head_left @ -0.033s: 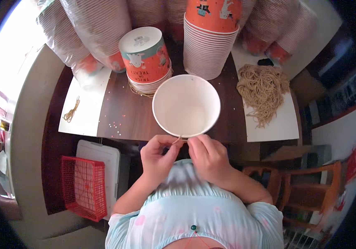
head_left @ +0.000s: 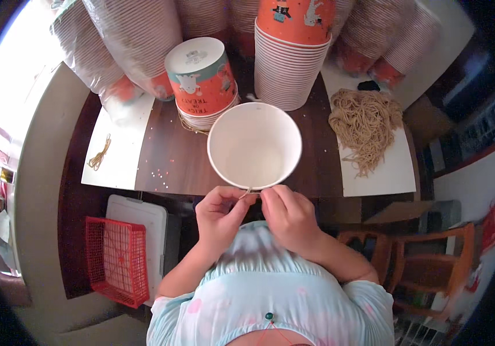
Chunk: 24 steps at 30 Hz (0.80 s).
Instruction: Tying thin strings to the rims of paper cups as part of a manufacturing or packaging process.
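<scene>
A white paper cup [head_left: 254, 144] stands open side up at the near edge of a dark wooden table [head_left: 166, 161]. A thin tan string [head_left: 246, 192] pokes out at the cup's near rim. My left hand [head_left: 219, 216] pinches this string from the left. My right hand [head_left: 288, 216] pinches at the same spot from the right, fingertips against the rim. Both hands are close together just below the cup.
A heap of tan strings [head_left: 365, 127] lies on a white sheet [head_left: 386, 179] at right. A tall cup stack [head_left: 293, 63] and an upturned orange stack [head_left: 201, 81] stand behind, with wrapped cup sleeves [head_left: 138, 40]. A red basket [head_left: 116, 259] sits lower left and a wooden chair [head_left: 432, 259] at right.
</scene>
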Tool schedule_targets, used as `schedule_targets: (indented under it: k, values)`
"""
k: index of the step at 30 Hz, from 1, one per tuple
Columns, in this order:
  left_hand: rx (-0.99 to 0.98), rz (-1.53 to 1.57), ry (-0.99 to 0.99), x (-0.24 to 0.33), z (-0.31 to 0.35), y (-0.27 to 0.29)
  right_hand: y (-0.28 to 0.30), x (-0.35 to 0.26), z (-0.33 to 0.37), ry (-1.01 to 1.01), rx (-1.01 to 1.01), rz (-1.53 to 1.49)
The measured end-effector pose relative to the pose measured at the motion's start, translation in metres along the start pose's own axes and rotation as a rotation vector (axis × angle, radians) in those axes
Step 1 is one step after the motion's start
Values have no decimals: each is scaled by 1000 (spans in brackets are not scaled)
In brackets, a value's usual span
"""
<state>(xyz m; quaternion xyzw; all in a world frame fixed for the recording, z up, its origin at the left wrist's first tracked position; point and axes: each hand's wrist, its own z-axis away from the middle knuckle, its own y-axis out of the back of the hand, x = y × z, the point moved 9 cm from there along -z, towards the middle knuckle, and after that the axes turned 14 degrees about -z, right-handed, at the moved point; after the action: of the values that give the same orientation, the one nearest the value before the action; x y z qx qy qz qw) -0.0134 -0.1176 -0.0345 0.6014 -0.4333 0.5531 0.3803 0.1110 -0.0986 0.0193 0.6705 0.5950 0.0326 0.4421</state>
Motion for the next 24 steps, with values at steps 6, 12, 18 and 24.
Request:
schedule_targets:
  k: [6,12,18,24]
  values:
    - [-14,252,110,-19,-2,4,-19,17,-2,-152,-43,-166]
    - [-14,468,209,-21,-4,7,-48,46,9,-618,40,-1088]
    - [-49,464,313,-41,1,0,-96,59,52,-1109,197,-1858]
    - [33,17,104,-18,-3,2,-95,67,55,-1204,335,-1811]
